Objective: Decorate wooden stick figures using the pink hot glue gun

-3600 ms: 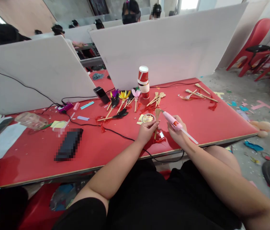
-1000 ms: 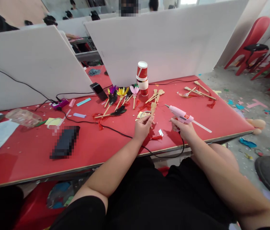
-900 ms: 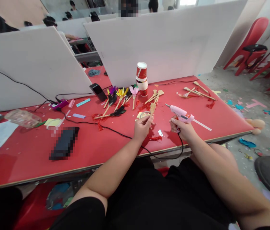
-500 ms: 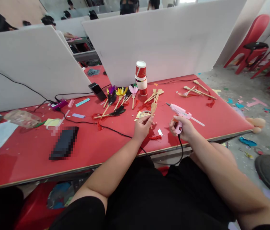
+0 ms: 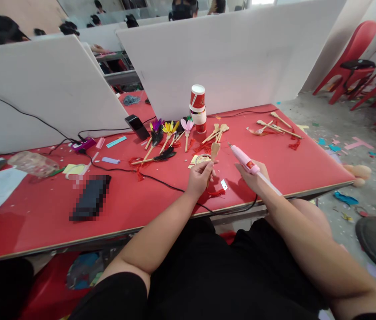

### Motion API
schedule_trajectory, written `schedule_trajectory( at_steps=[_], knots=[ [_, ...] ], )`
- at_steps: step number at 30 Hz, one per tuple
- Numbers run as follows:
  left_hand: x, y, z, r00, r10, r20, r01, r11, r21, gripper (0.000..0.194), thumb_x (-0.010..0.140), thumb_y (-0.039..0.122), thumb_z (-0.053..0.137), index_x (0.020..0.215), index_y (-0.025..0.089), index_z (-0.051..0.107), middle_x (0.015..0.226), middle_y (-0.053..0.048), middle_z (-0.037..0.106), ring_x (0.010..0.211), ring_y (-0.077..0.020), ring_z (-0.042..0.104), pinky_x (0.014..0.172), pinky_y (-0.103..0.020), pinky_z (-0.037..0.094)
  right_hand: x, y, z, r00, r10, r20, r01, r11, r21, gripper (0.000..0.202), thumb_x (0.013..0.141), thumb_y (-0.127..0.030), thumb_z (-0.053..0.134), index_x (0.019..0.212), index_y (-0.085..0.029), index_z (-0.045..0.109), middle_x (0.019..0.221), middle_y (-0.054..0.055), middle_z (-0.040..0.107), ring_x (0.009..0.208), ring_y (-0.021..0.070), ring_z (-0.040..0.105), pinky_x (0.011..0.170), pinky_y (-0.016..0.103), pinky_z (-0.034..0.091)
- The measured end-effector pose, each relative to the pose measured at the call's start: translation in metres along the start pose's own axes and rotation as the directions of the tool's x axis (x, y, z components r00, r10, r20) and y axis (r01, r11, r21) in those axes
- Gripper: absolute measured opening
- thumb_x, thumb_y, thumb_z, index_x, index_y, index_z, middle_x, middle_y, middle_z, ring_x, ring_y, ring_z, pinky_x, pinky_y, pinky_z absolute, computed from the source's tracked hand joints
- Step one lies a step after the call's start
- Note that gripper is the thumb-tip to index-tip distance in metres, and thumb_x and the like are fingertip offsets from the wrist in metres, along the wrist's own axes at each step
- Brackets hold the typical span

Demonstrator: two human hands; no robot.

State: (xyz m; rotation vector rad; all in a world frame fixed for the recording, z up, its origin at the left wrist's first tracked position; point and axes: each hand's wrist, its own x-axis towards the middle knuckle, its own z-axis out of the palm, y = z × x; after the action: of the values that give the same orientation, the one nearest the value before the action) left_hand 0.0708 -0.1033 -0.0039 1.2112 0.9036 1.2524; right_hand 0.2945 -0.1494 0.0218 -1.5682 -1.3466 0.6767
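My left hand (image 5: 200,177) is closed around a small wooden stick with a flared, flat tan head (image 5: 215,150), held upright above the table. A red tassel (image 5: 216,193) lies just below that hand, beside a small white tag (image 5: 224,185). In my right hand (image 5: 255,177) is a pink hot glue gun (image 5: 244,158), its top turned toward me and its nozzle pointing up and left, apart from the wooden head. A clear glue stick (image 5: 270,184) pokes out of its back; my palm hides the grip. Behind my left hand lies a ring-shaped roll (image 5: 203,158) on yellow paper.
Feathered flower sticks (image 5: 170,130) and more wooden sticks (image 5: 222,130) lie behind my hands, near stacked paper cups (image 5: 198,100). Other sticks (image 5: 279,126) rest at right. A black cable (image 5: 161,182) crosses the red table (image 5: 134,209). White partitions (image 5: 234,62) stand behind.
My right hand has rolled the glue gun, so its top now faces me instead of its side, and its nozzle has shifted slightly left. My left hand has hardly moved.
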Motion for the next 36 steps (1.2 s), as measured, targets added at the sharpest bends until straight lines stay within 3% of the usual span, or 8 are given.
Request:
schedule_trajectory(
  at_steps=[5, 8, 12, 18, 31, 36],
  knots=[
    [-0.0054, 0.0045, -0.0011, 0.996, -0.013, 0.092, 0.012, 1.0, 0.014, 0.074, 0.087, 0.081, 0.077, 0.109, 0.011, 0.085, 0.059, 0.0, 0.065, 0.043, -0.0069, 0.052, 0.045, -0.021, 0.036, 0.0003, 0.0001, 0.0048, 0.98, -0.185, 0.074, 0.189, 0.981, -0.048, 0.055, 0.092, -0.062, 0.076, 0.065, -0.024, 0.047, 0.061, -0.002, 0.044, 0.06, 0.0153, 0.041, 0.058, 0.032, 0.029],
    [-0.0081, 0.0079, 0.0001, 0.991, -0.021, 0.131, 0.021, 1.0, -0.002, 0.075, 0.085, 0.083, 0.079, 0.108, 0.011, 0.085, 0.056, 0.002, 0.062, 0.041, -0.0066, 0.049, 0.044, -0.021, 0.035, 0.003, 0.0027, 0.0044, 0.962, -0.268, 0.06, 0.273, 0.954, -0.119, 0.051, 0.092, -0.053, 0.074, 0.065, -0.024, 0.042, 0.061, -0.003, 0.04, 0.061, 0.0147, 0.038, 0.06, 0.032, 0.027],
    [-0.0089, 0.0076, 0.0008, 0.987, -0.006, 0.161, 0.013, 0.999, -0.044, 0.073, 0.087, 0.082, 0.078, 0.107, 0.011, 0.084, 0.053, 0.004, 0.058, 0.039, -0.0062, 0.046, 0.042, -0.021, 0.034, 0.0028, 0.0057, 0.0031, 0.946, -0.325, 0.009, 0.322, 0.934, -0.157, 0.045, 0.084, -0.039, 0.075, 0.066, -0.025, 0.036, 0.063, -0.005, 0.037, 0.062, 0.0138, 0.033, 0.061, 0.032, 0.024],
    [-0.0075, 0.0046, 0.0007, 0.98, 0.024, 0.196, -0.009, 0.997, -0.076, 0.068, 0.091, 0.078, 0.077, 0.106, 0.012, 0.083, 0.053, 0.004, 0.056, 0.039, -0.0054, 0.045, 0.043, -0.02, 0.034, -0.0011, 0.0044, 0.0019, 0.927, -0.375, 0.002, 0.372, 0.919, -0.129, 0.04, 0.082, -0.032, 0.068, 0.066, -0.025, 0.032, 0.063, -0.005, 0.032, 0.061, 0.0135, 0.033, 0.061, 0.032, 0.023],
    [-0.0063, 0.0063, 0.0019, 0.986, 0.055, 0.158, -0.047, 0.997, -0.054, 0.065, 0.092, 0.078, 0.076, 0.103, 0.015, 0.082, 0.054, 0.005, 0.052, 0.044, -0.0067, 0.043, 0.046, -0.022, 0.036, -0.004, 0.0015, 0.0013, 0.931, -0.363, 0.042, 0.365, 0.925, -0.107, 0.034, 0.077, -0.029, 0.062, 0.062, -0.025, 0.032, 0.059, -0.004, 0.033, 0.057, 0.0131, 0.035, 0.059, 0.032, 0.023],
    [-0.0056, 0.0022, 0.0005, 0.982, 0.034, 0.186, -0.024, 0.998, -0.055, 0.065, 0.092, 0.078, 0.075, 0.105, 0.015, 0.082, 0.055, 0.006, 0.05, 0.045, -0.0064, 0.042, 0.046, -0.022, 0.034, -0.0042, 0.0021, 0.0027, 0.96, -0.276, 0.043, 0.279, 0.958, -0.068, 0.034, 0.083, -0.032, 0.061, 0.063, -0.025, 0.033, 0.059, -0.003, 0.035, 0.057, 0.0134, 0.034, 0.057, 0.033, 0.023]
  ],
)
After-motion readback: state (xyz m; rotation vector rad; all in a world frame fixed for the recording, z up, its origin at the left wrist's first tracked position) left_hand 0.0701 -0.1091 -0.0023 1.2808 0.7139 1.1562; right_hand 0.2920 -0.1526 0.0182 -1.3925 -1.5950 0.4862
